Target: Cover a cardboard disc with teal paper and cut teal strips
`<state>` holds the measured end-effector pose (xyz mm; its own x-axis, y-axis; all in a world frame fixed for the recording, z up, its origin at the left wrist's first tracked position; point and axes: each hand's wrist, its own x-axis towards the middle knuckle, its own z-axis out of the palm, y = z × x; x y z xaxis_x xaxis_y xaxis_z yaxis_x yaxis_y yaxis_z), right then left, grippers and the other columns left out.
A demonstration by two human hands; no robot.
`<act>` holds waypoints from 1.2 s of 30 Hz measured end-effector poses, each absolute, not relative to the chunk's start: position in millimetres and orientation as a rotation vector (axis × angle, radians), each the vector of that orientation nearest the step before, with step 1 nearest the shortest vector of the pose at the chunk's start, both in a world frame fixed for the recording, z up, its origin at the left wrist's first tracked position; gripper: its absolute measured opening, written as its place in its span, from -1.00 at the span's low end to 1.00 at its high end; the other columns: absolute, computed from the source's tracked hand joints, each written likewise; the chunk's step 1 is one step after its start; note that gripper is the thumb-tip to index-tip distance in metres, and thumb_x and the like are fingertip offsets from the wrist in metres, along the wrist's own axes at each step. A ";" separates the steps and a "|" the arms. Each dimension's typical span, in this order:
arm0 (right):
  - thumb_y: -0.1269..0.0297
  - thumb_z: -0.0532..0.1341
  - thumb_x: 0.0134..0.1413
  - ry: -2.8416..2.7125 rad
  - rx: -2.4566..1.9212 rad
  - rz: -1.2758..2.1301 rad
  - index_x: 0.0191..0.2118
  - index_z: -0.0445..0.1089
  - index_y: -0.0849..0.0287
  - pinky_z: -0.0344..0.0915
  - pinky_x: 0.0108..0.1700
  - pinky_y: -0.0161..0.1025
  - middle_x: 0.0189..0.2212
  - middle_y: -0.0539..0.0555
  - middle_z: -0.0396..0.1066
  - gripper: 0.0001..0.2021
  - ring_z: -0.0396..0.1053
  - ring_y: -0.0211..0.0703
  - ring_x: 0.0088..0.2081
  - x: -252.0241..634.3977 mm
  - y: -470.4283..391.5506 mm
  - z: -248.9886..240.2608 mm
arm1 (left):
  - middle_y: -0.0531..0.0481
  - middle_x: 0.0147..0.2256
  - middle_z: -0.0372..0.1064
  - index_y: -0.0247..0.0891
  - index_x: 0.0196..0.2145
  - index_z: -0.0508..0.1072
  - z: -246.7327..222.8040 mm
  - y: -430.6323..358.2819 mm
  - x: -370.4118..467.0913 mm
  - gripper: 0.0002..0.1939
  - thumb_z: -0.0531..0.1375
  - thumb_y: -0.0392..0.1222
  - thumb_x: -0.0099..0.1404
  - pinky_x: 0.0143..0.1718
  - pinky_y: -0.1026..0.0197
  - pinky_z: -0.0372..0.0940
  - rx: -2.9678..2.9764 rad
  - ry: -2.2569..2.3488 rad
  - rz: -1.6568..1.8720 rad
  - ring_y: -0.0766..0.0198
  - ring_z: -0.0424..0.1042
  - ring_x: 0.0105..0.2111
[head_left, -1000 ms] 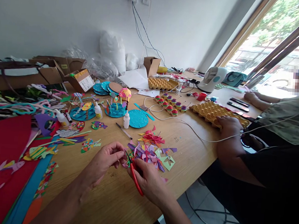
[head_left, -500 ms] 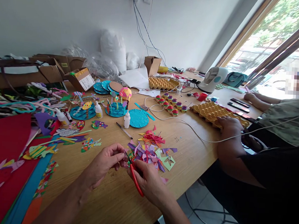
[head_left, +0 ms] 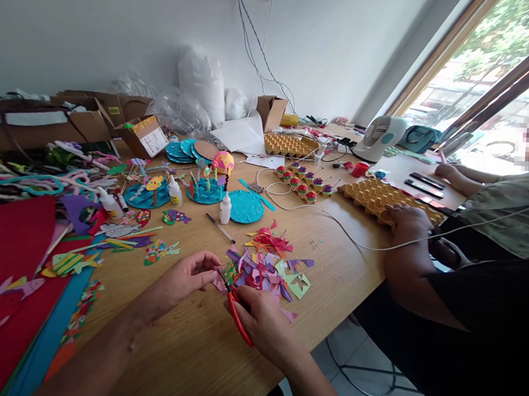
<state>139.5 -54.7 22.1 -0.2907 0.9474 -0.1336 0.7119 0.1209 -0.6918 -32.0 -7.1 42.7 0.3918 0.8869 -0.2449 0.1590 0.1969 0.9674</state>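
Right hand, lower centre of frame: fingers wrapped around red-handled scissors, firm grip, dark blades angled up-left. Left hand, just left of the blade tips: thumb and fingers curled toward each other, fingertips close to the tips; can't tell if anything small is pinched. Scissors sit at lower centre, in front of a pile of coloured paper scraps on the wooden table. Light green cutout at the pile's right edge. Pen lies behind the left hand, mid-frame; white bottle stands upright beyond it, next to a blue disc. Left side of frame: red sheet, striped fish cutout near its right edge. Right side: co-worker's hand rests on a yellow egg tray. White fan at upper right.
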 end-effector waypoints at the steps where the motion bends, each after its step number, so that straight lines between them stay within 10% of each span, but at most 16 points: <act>1: 0.21 0.02 0.11 -2.075 -1.615 0.958 -0.57 0.14 0.19 -0.16 -0.57 -0.38 -0.67 -0.10 0.09 -0.72 -0.01 -0.39 -0.61 139.2 -55.2 22.3 | 0.06 -0.43 0.35 -0.24 -0.37 0.39 43.8 -4.7 -32.7 -0.83 0.17 -0.15 0.04 -0.42 0.27 0.17 1.321 1.080 0.661 0.26 0.31 -0.39; 12: 0.26 0.03 0.09 -2.195 -1.645 0.930 -0.55 0.20 0.20 -0.20 -0.57 -0.35 -0.67 -0.06 0.17 -0.76 0.03 -0.38 -0.62 140.8 -59.0 19.1 | 0.16 -0.65 0.23 -0.24 -0.64 0.38 33.1 11.4 -29.1 -0.94 0.17 -0.25 -0.07 -0.50 0.29 0.07 1.517 1.108 0.523 0.29 0.21 -0.55; 36: 0.48 0.16 -0.18 -1.604 -1.335 1.032 -0.37 0.21 0.18 0.13 -0.42 -0.38 -0.47 -0.06 0.28 -0.84 0.19 -0.32 -0.45 130.4 -20.1 31.7 | 0.09 -0.62 0.30 -0.27 -0.58 0.42 36.2 -6.6 -18.0 -0.85 0.19 -0.14 0.01 -0.53 0.28 0.10 1.327 1.053 0.699 0.33 0.22 -0.59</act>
<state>130.4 -20.1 31.7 -0.1320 0.9886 0.0717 0.3441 0.1136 -0.9320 -18.0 -6.6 36.2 0.4016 0.8920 -0.2075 0.1552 0.1570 0.9753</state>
